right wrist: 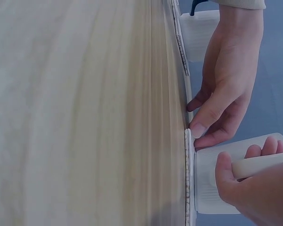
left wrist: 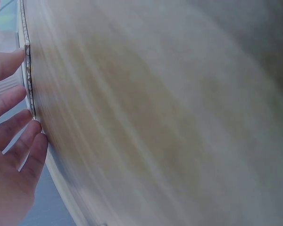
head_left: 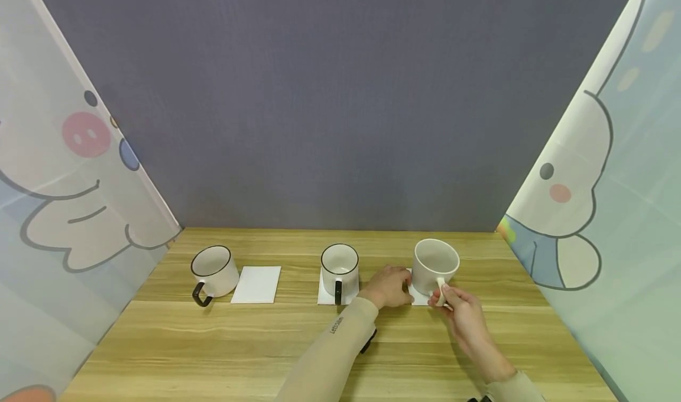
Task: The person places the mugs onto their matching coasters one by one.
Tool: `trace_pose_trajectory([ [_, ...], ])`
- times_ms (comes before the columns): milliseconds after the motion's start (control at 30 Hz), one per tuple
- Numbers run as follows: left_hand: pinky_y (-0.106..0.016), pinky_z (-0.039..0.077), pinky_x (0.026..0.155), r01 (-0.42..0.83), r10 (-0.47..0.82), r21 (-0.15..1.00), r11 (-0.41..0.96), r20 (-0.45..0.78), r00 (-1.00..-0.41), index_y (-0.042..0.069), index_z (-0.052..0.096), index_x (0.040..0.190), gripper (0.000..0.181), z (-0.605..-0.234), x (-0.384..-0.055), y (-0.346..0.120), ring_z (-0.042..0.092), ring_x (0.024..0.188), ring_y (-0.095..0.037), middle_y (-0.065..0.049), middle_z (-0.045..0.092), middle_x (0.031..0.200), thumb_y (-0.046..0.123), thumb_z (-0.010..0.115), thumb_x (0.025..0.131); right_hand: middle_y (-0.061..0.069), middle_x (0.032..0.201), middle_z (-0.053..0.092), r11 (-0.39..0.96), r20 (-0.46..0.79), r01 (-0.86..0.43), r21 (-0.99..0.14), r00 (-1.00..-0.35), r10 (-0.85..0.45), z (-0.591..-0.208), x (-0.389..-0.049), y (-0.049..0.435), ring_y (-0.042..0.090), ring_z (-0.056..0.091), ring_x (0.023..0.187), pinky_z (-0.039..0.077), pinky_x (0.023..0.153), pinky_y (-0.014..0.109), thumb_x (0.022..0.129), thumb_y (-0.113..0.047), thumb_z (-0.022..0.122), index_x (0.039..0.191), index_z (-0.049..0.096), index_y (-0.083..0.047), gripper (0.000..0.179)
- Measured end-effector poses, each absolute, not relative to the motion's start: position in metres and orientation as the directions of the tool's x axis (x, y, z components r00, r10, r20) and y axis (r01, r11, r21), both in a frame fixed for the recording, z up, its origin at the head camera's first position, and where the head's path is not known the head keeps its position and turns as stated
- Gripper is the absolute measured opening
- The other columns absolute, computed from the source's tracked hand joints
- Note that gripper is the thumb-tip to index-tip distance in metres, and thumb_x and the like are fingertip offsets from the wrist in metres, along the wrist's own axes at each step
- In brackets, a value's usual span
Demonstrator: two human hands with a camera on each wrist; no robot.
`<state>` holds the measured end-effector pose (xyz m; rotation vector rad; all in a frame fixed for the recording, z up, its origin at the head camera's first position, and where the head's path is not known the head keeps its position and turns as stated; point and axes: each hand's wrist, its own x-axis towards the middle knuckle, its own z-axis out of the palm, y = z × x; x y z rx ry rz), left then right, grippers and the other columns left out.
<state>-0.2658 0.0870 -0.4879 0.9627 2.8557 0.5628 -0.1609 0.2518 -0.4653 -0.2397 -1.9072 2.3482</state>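
Observation:
On the right of the table, my right hand (head_left: 464, 314) grips the handle (head_left: 441, 292) of a plain white mug (head_left: 425, 278). The mug stands upright over a white square coaster (head_left: 418, 297), against it or nearly so. My left hand (head_left: 391, 286) is at that coaster's left edge. In the left wrist view its fingers (left wrist: 12, 99) are spread and fairly straight, with fingertips at the edge of the coaster (left wrist: 29, 80). From the right wrist view, the left thumb and fingers meet the coaster's corner beside the mug (right wrist: 217, 197).
A white mug with black rim and handle (head_left: 348, 284) stands on another coaster (head_left: 326, 297) mid-table. Far left, a similar black-rimmed mug (head_left: 220, 281) stands on bare wood beside a bare white coaster (head_left: 256, 285). A grey panel (head_left: 340, 124) rises behind the wooden table (head_left: 213, 355).

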Motion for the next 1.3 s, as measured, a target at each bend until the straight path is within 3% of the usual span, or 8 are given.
trace_pose_trajectory([
  [333,-0.025,0.047,0.086,0.554,0.585,0.365,0.749,0.029,-0.81,0.023,0.067,0.101,0.028,-0.485,-0.266,0.084,0.054,0.1,-0.01,0.011,0.066,0.113,0.038,0.082,0.083,0.01,0.094,0.062,-0.15,-0.041,0.017,-0.989,-0.986,0.163,-0.464,-0.162,0.25,0.014,0.065,0.086,0.058,0.084,0.029,0.109,-0.013,0.045,0.11,0.057,0.02,0.035],
  [567,-0.023,0.047,0.074,0.53,0.567,0.431,0.73,0.051,-0.822,0.017,0.066,0.091,0.018,-0.48,-0.263,0.081,0.053,0.083,-0.008,0.01,0.06,0.088,0.027,0.08,0.086,0.011,0.096,0.061,-0.092,-0.022,0.008,-0.996,-0.989,0.149,-0.466,-0.163,0.249,0.014,0.065,0.086,0.058,0.084,0.029,0.11,-0.015,0.043,0.11,0.055,0.022,0.038],
  [700,-0.023,0.046,0.067,0.522,0.565,0.481,0.705,0.065,-0.822,0.013,0.065,0.09,0.011,-0.473,-0.261,0.079,0.052,0.076,-0.009,0.007,0.057,0.084,0.018,0.074,0.089,0.012,0.097,0.061,-0.086,-0.022,0.009,-0.996,-0.989,0.146,-0.466,-0.163,0.25,0.014,0.064,0.087,0.058,0.086,0.029,0.11,-0.016,0.044,0.109,0.056,0.021,0.039],
  [1000,-0.022,0.043,0.058,0.594,0.582,0.389,0.704,0.163,-0.797,0.014,0.064,0.086,0.01,-0.451,-0.253,0.072,0.05,0.069,-0.008,0.006,0.057,0.082,0.018,0.065,0.094,0.012,0.097,0.06,-0.093,-0.03,0.016,-0.996,-0.988,0.15,-0.468,-0.162,0.251,0.013,0.064,0.086,0.058,0.086,0.03,0.11,-0.015,0.044,0.107,0.057,0.019,0.037],
  [1167,-0.02,0.038,0.052,0.65,0.592,0.326,0.686,0.27,-0.76,0.017,0.059,0.077,0.019,-0.439,-0.247,0.069,0.047,0.064,-0.006,0.008,0.052,0.075,0.019,0.062,0.096,0.011,0.098,0.059,-0.098,-0.03,0.015,-0.995,-0.989,0.145,-0.469,-0.161,0.252,0.012,0.064,0.087,0.058,0.087,0.03,0.11,-0.017,0.045,0.105,0.059,0.017,0.036],
  [1300,-0.018,0.038,0.054,0.691,0.608,0.284,0.664,0.332,-0.721,0.018,0.061,0.08,0.015,-0.426,-0.242,0.066,0.047,0.066,-0.005,0.009,0.053,0.076,0.018,0.062,0.095,0.013,0.098,0.06,-0.093,-0.024,0.01,-0.996,-0.988,0.152,-0.469,-0.161,0.254,0.013,0.065,0.087,0.058,0.087,0.03,0.11,-0.017,0.045,0.106,0.058,0.019,0.038],
])
